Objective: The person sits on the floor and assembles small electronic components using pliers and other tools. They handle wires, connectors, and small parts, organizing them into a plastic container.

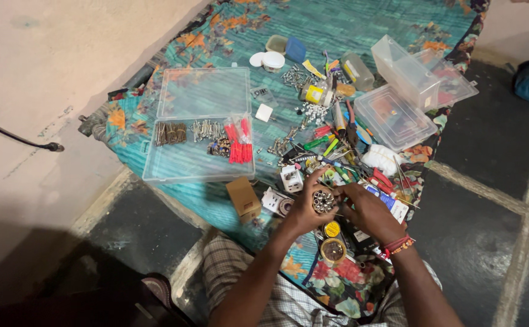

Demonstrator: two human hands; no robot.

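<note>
Nearest the camera, the person's checked-trousered lap [258, 284] edges a floral cloth [228, 36] strewn with small hardware, and above it the left hand [304, 209] is wrapped shut around a bundle of metal fasteners [322, 201], ends up. The right hand [367, 209] pinches at the bundle's top. This looks like sorting loose pieces toward the open clear organiser box [198, 160]; picking one out calls for a fine fingertip grip without loosening the rest.

Open organiser box [199, 124] left of the tool pile [337, 145] — lidded tubs [407, 91] right — all on cloth [361, 27].
</note>
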